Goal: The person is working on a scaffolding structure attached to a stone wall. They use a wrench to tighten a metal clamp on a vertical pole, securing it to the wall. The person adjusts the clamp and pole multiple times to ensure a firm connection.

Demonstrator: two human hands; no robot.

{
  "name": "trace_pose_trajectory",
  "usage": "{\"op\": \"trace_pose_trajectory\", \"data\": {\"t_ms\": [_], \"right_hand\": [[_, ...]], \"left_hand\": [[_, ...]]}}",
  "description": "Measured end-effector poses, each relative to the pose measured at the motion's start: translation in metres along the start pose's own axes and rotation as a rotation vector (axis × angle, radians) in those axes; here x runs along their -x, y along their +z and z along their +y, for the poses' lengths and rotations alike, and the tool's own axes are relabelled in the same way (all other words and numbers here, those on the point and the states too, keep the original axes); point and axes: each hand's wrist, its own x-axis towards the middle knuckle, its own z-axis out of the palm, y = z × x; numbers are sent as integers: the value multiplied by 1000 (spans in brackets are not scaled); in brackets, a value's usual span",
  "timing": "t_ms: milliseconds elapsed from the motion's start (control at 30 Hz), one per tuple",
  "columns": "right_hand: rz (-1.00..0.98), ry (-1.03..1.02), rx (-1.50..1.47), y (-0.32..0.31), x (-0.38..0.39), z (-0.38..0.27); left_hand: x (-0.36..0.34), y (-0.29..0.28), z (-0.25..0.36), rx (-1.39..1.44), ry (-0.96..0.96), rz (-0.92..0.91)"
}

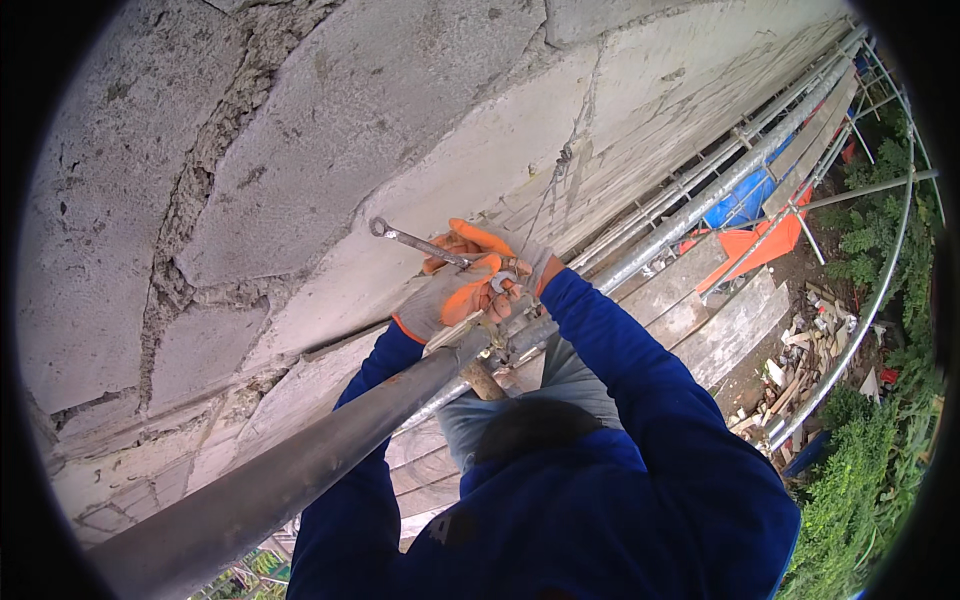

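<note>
A metal combination wrench (420,243) lies slantwise between my two gloved hands, its ring end toward the stone wall and its open jaw among my fingers. My left hand (440,302), in a grey glove with orange fingers, is closed with its fingertips on the wrench's shaft. From the other side my right hand (500,245) is closed around the same part, its orange fingers behind the shaft. Just below them is a rusty scaffold clamp (493,345) on a thick grey pipe (300,470). Small details between the fingers are hidden.
Cracked stone wall (300,140) fills the upper left. Scaffold planks (690,300) run below me, with long metal tubes (690,215) beside the wall. Blue sheeting (740,200) and orange sheeting (755,250) hang at right, above wood scraps (800,365) and green plants (850,490).
</note>
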Motion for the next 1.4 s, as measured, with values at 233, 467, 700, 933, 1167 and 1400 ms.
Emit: {"op": "trace_pose_trajectory", "data": {"t_ms": [233,467,700,933,1167,1400], "right_hand": [[-415,-5,28,45,-47,-32],[-175,-257,-123,49,-12,7],[254,-396,-595,9,35,53],[547,-543,-814,-7,113,95],[777,-681,-415,50,173,96],[1088,-698,172,135,212,85]], "left_hand": [[8,19,1,229,-86,87],[3,16,-9,153,-122,128],[-9,16,-13,208,-341,214],[4,-3,-23,57,-381,194],[35,59,22,-262,98,408],[21,25,-1,-117,72,371]]}}
